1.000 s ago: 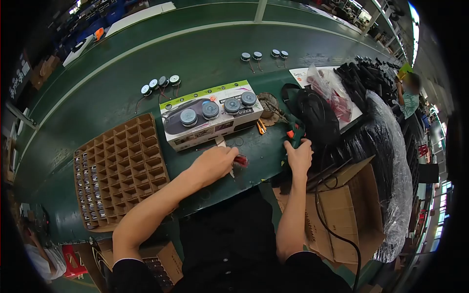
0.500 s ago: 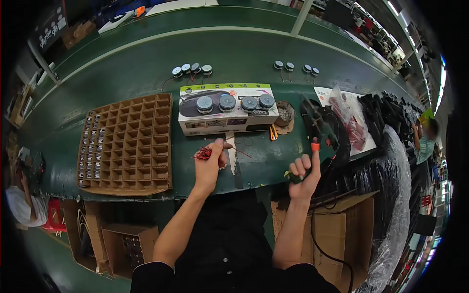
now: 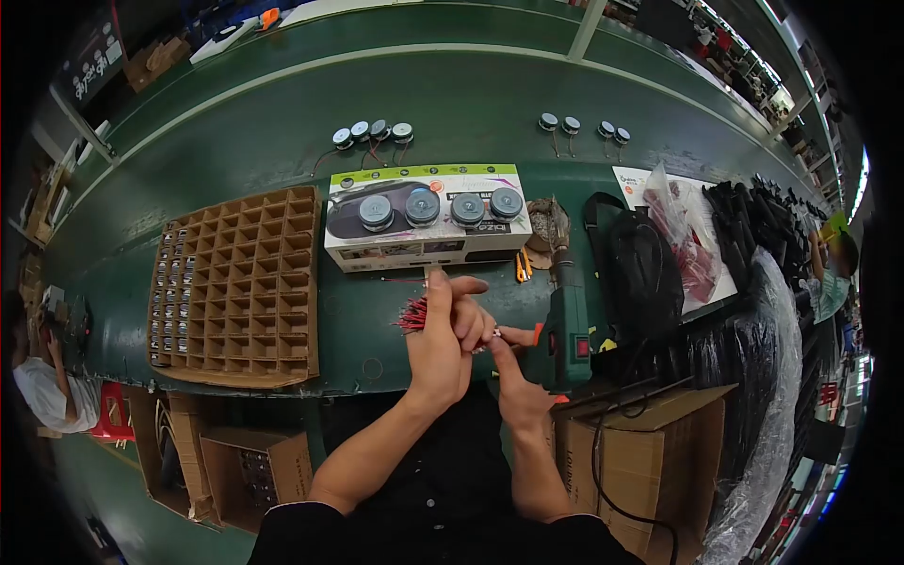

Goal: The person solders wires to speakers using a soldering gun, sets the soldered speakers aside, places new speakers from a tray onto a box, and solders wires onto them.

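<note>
My left hand (image 3: 435, 353) is closed around a bunch of thin red and black wires (image 3: 411, 316), whose ends fan out on its left side. Against its fingers, my right hand (image 3: 523, 391) pinches at small white tips (image 3: 484, 345) of the wires. Orange bands wrap two of the right hand's fingers. A green handheld power tool (image 3: 569, 330) with a red switch lies on the bench just right of that hand. Behind the hands, round metal speaker-like parts (image 3: 422, 206) stand in a row on a printed product box (image 3: 405, 256).
A cardboard divider tray (image 3: 250, 282), partly filled with round parts, lies left. Yellow cutters (image 3: 524, 265) and a round dish (image 3: 546, 231) sit beside the box. Right are a black bag (image 3: 645, 273) and red wires in plastic (image 3: 692, 259). Open cartons (image 3: 650, 461) stand below.
My right hand has let go of the green tool, now on the bench, and moved left to my left hand. The left hand has shifted slightly right and down, keeping the wires.
</note>
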`<state>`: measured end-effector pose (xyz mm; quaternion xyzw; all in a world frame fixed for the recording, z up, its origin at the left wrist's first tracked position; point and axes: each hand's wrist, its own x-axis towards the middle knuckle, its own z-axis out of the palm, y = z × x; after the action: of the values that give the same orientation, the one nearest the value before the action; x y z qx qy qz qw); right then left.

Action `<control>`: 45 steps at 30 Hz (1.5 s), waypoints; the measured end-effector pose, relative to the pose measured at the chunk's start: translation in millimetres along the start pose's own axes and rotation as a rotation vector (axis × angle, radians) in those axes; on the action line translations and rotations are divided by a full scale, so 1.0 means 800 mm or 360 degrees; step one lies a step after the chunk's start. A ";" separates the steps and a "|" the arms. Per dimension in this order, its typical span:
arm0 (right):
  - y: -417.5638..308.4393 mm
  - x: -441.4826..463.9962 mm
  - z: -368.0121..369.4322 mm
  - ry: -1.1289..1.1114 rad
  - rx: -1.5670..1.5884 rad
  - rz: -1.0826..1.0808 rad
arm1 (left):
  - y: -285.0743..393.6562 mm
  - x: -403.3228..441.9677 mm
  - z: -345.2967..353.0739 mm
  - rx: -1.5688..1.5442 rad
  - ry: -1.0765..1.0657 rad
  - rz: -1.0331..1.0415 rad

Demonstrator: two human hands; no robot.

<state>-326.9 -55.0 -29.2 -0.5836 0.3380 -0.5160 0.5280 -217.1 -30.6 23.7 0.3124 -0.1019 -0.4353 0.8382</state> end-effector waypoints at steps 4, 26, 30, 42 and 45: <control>0.040 -0.001 -0.019 0.0011 -0.0391 -0.0286 | -0.008 0.003 -0.001 0.0135 0.0042 0.0060; -0.032 0.027 0.014 -0.0054 -0.0073 0.0012 | 0.081 0.077 -0.053 -0.0263 0.0152 0.0270; -0.014 0.042 0.008 0.0300 -0.0051 -0.0222 | 0.057 0.056 -0.083 0.0598 0.0263 0.0464; 0.001 0.033 0.005 -0.0275 -0.0160 -0.0186 | 0.077 0.057 -0.052 0.0905 -0.0237 -0.0092; -0.045 0.060 0.031 -0.0261 0.0021 -0.0043 | 0.093 0.057 -0.060 0.1134 -0.0443 -0.0054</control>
<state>-296.9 -86.0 19.6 -0.6248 0.2824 -0.4758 0.5509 -119.1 -14.1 27.0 0.5237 -0.3546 -0.4246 0.6479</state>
